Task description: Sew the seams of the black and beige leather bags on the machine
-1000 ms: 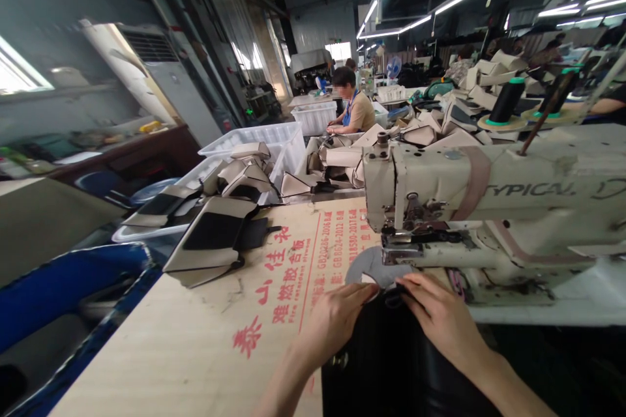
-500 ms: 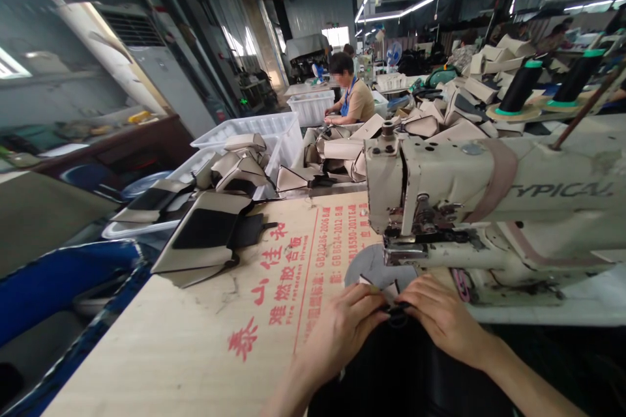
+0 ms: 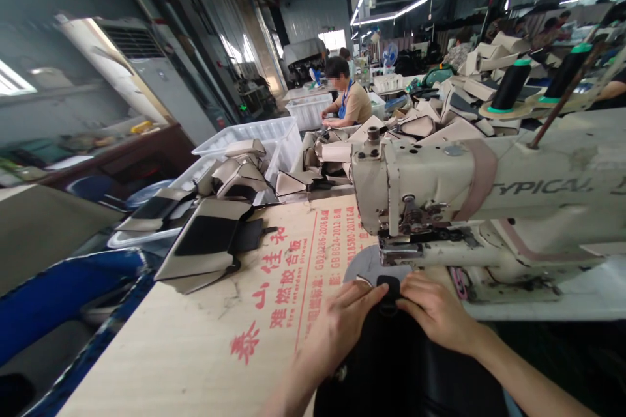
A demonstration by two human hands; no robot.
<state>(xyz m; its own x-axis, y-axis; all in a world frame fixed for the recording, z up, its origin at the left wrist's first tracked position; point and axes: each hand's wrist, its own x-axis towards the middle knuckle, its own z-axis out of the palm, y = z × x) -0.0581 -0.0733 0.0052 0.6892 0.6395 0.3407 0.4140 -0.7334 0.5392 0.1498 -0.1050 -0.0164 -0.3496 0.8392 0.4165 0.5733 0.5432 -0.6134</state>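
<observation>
My left hand (image 3: pixel 345 316) is closed on the left side of a small black tab (image 3: pixel 388 287), its thumb pressed on the tab's face. From the other side my right hand (image 3: pixel 437 309) pinches the tab's right edge. A small ring-like part (image 3: pixel 388 308), too small to make out, shows below the tab. Black material (image 3: pixel 405 371) fills the space beneath my hands; I cannot tell how far it belongs to the tab. Just beyond my fingers lie a grey rounded plate (image 3: pixel 362 264) and the sewing machine (image 3: pixel 425 182) with its cylinder arm.
A beige and black sewn cover (image 3: pixel 205 234) lies on the plywood table (image 3: pixel 195 339). Behind it a white crate (image 3: pixel 288 150) holds several similar pieces. Black thread spools (image 3: pixel 508 86) stand above the machine. A co-worker (image 3: pixel 355 101) sits further back. A blue-lined bin (image 3: pixel 73 300) stands left.
The black tab has turned up so that its flat face shows between my hands; before, only a dark edge and light pointed corners showed. My left thumb has moved onto it. The view shifted slightly.
</observation>
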